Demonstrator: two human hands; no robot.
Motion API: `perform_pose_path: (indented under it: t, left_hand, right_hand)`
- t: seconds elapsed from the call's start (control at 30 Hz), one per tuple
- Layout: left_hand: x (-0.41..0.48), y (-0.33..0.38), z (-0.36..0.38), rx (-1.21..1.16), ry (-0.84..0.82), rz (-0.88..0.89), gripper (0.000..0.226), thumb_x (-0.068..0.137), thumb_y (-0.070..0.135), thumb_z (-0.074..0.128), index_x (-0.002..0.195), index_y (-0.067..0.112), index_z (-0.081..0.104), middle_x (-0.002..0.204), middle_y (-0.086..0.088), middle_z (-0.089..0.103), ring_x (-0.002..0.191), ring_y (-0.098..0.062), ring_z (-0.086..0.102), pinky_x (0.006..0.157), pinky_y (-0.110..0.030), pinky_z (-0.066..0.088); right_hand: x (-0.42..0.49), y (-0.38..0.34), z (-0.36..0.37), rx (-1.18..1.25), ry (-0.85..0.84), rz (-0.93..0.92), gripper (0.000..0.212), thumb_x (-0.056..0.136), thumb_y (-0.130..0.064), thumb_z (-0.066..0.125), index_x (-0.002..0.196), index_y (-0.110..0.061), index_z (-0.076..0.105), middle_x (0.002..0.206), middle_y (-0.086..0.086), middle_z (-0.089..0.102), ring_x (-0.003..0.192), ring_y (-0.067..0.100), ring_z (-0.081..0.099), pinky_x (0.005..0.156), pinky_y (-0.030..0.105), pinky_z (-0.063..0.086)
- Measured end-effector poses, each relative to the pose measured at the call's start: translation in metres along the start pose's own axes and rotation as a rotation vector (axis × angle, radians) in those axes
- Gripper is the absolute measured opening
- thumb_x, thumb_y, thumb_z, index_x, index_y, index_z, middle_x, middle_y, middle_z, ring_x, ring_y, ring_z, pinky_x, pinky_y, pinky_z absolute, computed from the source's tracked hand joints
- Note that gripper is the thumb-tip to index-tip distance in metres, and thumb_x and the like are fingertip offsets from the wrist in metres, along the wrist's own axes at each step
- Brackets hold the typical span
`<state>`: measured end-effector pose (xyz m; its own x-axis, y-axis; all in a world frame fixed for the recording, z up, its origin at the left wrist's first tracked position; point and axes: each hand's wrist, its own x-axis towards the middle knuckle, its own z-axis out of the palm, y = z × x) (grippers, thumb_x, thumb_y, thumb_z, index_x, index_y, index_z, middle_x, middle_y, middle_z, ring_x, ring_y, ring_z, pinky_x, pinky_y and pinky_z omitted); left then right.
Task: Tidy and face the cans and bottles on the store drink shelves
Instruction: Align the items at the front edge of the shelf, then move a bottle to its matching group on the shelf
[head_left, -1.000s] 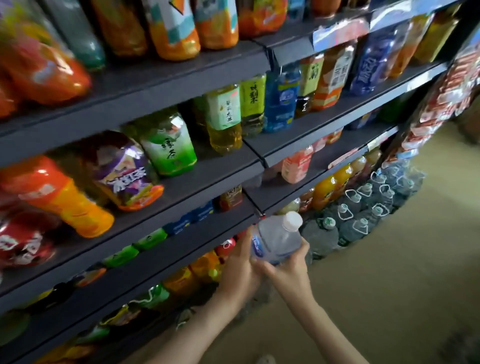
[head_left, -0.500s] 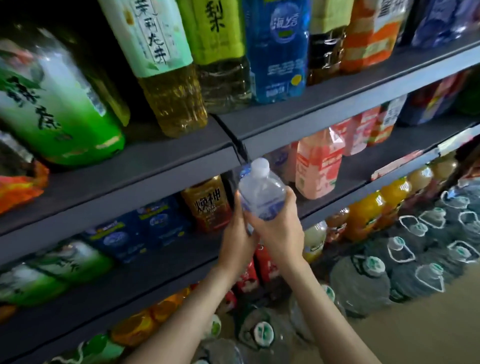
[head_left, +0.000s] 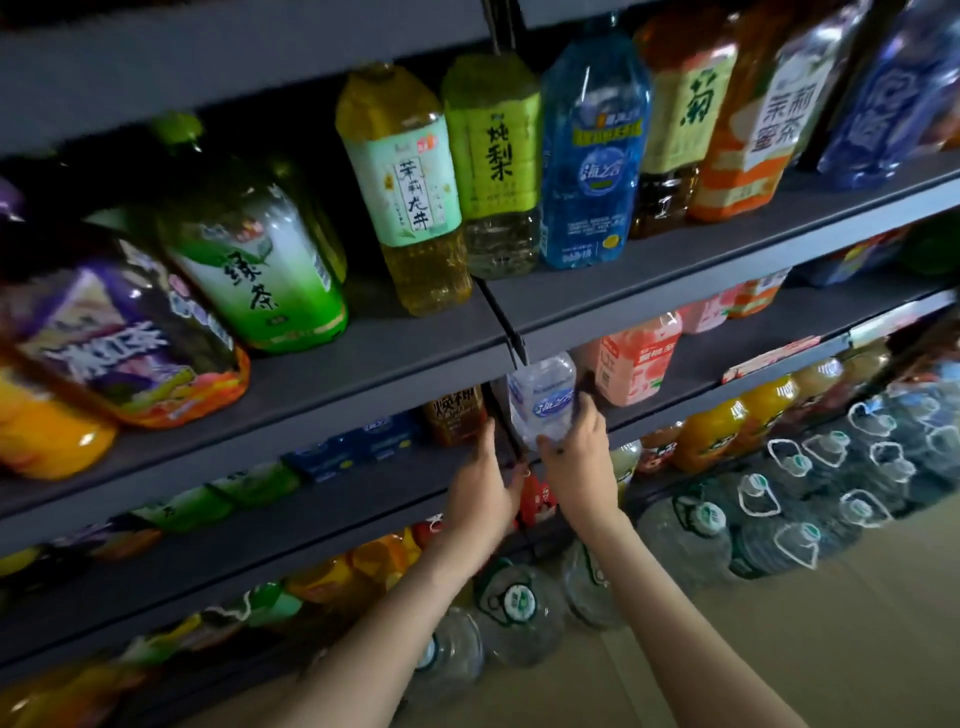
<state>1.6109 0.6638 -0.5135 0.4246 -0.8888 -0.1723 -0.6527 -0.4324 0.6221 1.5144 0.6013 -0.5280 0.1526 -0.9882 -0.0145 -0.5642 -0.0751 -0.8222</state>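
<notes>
A clear water bottle (head_left: 540, 400) with a pale blue label stands upright at the left end of a grey shelf (head_left: 696, 400), just right of the black shelf divider (head_left: 511, 338). My right hand (head_left: 574, 457) is wrapped around its lower part. My left hand (head_left: 485, 483) hovers just left of the divider with fingers apart, beside a brown tea bottle (head_left: 454, 415); it holds nothing. A pink juice bottle (head_left: 636, 364) stands to the right of the water bottle.
The shelf above carries large bottles: green tea (head_left: 254, 275), yellow tea (head_left: 410, 197), a pear drink (head_left: 496, 166) and a blue bottle (head_left: 592, 156). Orange juice bottles (head_left: 717, 431) sit lower right. Big water jugs (head_left: 696, 535) crowd the floor below.
The water bottle went from held in both hands in front of the shelves up onto the shelf. My left hand has let go and moved left of the divider.
</notes>
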Motion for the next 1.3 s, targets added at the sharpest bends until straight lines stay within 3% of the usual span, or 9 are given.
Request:
perform_pose_path:
  t: [0.1,0.23,0.37,0.53,0.8,0.93,1.03,1.17,1.3]
  left_hand:
    - [-0.048,0.016,-0.055,0.108,0.013,0.048,0.052,0.095,0.031,0.052,0.143,0.02,0.035,0.134,-0.007,0.055,0.117,-0.025,0.055,0.088,-0.032,0.044]
    - [-0.107,0.04,-0.142,0.199,0.052,0.066,0.042,0.097,0.033,0.047,0.136,0.021,0.042,0.13,-0.002,0.056,0.112,-0.021,0.056,0.083,-0.031,0.047]
    - [-0.158,0.049,-0.228,0.265,0.186,0.064,0.042,0.098,0.035,0.044,0.137,0.022,0.039,0.129,-0.001,0.057,0.109,-0.02,0.058,0.077,-0.032,0.049]
    - [-0.213,0.023,-0.32,0.32,0.356,0.02,0.046,0.098,0.037,0.043,0.141,0.022,0.033,0.135,0.0,0.05,0.11,-0.02,0.057,0.073,-0.032,0.049]
    - [-0.33,-0.101,-0.455,0.322,0.592,-0.13,0.042,0.098,0.035,0.043,0.138,0.019,0.041,0.132,0.002,0.051,0.101,-0.016,0.059,0.07,-0.023,0.044]
    - [-0.399,-0.185,-0.53,0.328,0.645,-0.234,0.044,0.099,0.038,0.041,0.14,0.022,0.038,0.128,0.004,0.053,0.081,-0.01,0.058,0.057,-0.018,0.04]
    - [-0.442,-0.243,-0.583,0.33,0.703,-0.321,0.043,0.099,0.041,0.039,0.139,0.026,0.04,0.13,0.006,0.053,0.087,-0.012,0.061,0.058,-0.021,0.045]
    - [-0.486,-0.302,-0.644,0.329,0.783,-0.395,0.042,0.099,0.039,0.04,0.139,0.028,0.039,0.128,0.005,0.054,0.091,-0.015,0.06,0.059,-0.022,0.04]
    - [-0.506,-0.357,-0.689,0.321,0.833,-0.38,0.041,0.099,0.037,0.041,0.138,0.024,0.041,0.126,0.005,0.055,0.084,-0.012,0.059,0.06,-0.019,0.04]
  right_hand:
    - [-0.037,-0.039,-0.032,-0.149,-0.103,-0.089,0.04,0.09,-0.009,0.054,0.127,0.0,0.044,0.123,0.019,0.051,0.115,0.037,0.048,0.084,0.04,0.041]
    - [-0.083,-0.115,-0.071,-0.222,-0.196,-0.215,0.025,0.088,-0.013,0.056,0.111,-0.004,0.053,0.11,0.014,0.059,0.104,0.035,0.055,0.075,0.039,0.044]
    - [-0.122,-0.203,-0.09,-0.265,-0.251,-0.445,0.025,0.088,-0.018,0.059,0.109,-0.004,0.057,0.106,0.014,0.061,0.102,0.034,0.058,0.075,0.04,0.046]
    - [-0.17,-0.305,-0.077,-0.264,-0.323,-0.637,0.036,0.091,-0.021,0.056,0.124,-0.008,0.051,0.118,0.01,0.057,0.11,0.027,0.054,0.078,0.035,0.045]
    - [-0.292,-0.449,0.023,-0.115,-0.419,-0.854,0.029,0.09,-0.021,0.06,0.116,-0.011,0.054,0.105,0.005,0.058,0.083,0.022,0.06,0.063,0.032,0.049]
    - [-0.374,-0.522,0.097,-0.012,-0.474,-0.931,0.031,0.089,-0.018,0.061,0.119,-0.01,0.053,0.109,0.007,0.059,0.09,0.026,0.061,0.066,0.035,0.048]
    - [-0.427,-0.574,0.147,0.067,-0.494,-0.996,0.036,0.091,-0.019,0.059,0.125,-0.013,0.05,0.114,0.006,0.057,0.094,0.025,0.061,0.07,0.032,0.048]
    - [-0.485,-0.635,0.201,0.15,-0.534,-1.022,0.04,0.093,-0.023,0.056,0.131,-0.015,0.044,0.117,0.002,0.054,0.089,0.018,0.059,0.073,0.033,0.051]
    - [-0.525,-0.678,0.259,0.197,-0.579,-1.084,0.04,0.092,-0.018,0.057,0.13,-0.015,0.045,0.116,-0.001,0.053,0.095,0.015,0.058,0.072,0.018,0.041]
